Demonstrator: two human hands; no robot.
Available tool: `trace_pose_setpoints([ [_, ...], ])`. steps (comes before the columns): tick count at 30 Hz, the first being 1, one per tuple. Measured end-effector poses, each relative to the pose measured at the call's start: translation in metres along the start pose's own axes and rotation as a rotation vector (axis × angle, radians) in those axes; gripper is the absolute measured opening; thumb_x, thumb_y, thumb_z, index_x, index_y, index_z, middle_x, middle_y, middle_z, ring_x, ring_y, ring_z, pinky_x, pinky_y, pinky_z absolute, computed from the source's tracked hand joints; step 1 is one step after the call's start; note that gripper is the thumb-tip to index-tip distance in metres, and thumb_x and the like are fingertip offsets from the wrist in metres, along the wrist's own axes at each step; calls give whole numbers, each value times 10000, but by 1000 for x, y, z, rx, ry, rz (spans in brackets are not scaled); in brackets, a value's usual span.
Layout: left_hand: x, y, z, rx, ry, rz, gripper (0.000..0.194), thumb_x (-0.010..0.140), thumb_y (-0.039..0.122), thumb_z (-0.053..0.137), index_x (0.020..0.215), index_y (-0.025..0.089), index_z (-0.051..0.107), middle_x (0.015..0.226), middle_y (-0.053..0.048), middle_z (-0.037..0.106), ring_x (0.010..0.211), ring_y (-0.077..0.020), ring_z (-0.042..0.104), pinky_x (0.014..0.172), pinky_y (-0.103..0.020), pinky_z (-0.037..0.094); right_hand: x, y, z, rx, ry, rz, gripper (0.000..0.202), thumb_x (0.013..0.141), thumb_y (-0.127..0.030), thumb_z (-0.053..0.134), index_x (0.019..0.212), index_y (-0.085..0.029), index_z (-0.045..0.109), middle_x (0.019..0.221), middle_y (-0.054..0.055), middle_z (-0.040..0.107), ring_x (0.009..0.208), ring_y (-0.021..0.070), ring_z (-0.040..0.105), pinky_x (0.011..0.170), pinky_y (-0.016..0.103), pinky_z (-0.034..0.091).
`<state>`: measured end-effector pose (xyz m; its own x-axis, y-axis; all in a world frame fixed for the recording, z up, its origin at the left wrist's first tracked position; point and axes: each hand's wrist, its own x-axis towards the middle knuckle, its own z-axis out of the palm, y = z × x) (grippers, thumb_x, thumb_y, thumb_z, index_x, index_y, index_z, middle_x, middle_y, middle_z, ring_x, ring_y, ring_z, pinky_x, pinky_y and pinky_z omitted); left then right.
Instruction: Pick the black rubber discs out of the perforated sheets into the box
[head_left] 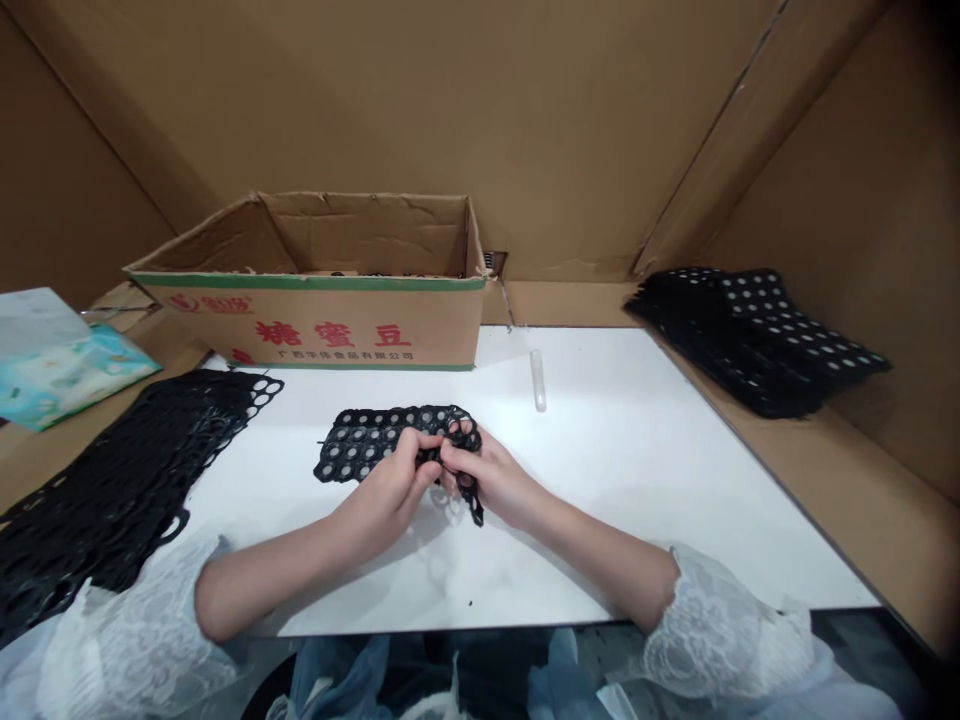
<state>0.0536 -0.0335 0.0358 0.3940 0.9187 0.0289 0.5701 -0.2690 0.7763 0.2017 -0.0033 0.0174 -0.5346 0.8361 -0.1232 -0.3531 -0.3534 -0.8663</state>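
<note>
A black rubbery sheet [360, 440] with rows of round pale-grey spots lies on the white table in front of me. Its right end is bent up between my hands, and open black rings show there. My left hand [401, 478] pinches this sheet with thumb and index finger. From the other side, my right hand [495, 475] has its fingers closed around the bent end, thumb on top. A narrow strip of the black piece hangs below the right fingers. The fingertips hide the exact spot where both hands meet.
A cardboard box [360, 325] with red lettering stands behind, black pieces inside. Black ring sheets [112, 480] are piled at left beside a blue-green packet [75, 370]. A clear tube [538, 380] lies behind my right hand. Spotted black sheets [750, 340] are stacked at right. Cardboard walls surround the table.
</note>
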Motion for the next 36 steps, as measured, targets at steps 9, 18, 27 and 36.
trace_pose_setpoints([
  [9, -1, 4, -5, -159, 29, -125, 198, 853, 357, 317, 975, 209, 365, 941, -30, 516, 867, -148, 515, 764, -288, 414, -6, -4, 4, -218, -39, -50, 256, 743, -294, 530, 853, -203, 318, 643, -53, 426, 518, 54, 391, 478, 192, 345],
  [18, 8, -8, -14, -18, 207, -38, 220, 841, 273, 350, 1040, 200, 411, 813, 1, 535, 567, -85, 459, 528, -221, 363, 0, -7, -3, -134, 18, 12, 184, 621, -168, 530, 748, -169, 398, 603, -53, 399, 490, 44, 372, 428, 176, 284],
  [27, 85, 5, -156, 666, 893, 230, 297, 894, 302, 235, 1042, 193, 468, 1011, 8, 490, 993, -132, 451, 831, -331, 333, 6, -25, -23, -611, 12, 128, 205, 661, -332, 562, 715, -163, 460, 538, -41, 438, 430, 53, 370, 395, 188, 279],
  [36, 119, -1, -175, 785, 638, -79, 560, 820, 537, 259, 1167, 139, 445, 1320, -42, 303, 1258, -372, 37, 921, -618, 47, 8, -33, -33, -749, -34, 33, 130, 703, -260, 521, 660, -145, 475, 612, -4, 551, 532, 93, 516, 503, 226, 405],
])
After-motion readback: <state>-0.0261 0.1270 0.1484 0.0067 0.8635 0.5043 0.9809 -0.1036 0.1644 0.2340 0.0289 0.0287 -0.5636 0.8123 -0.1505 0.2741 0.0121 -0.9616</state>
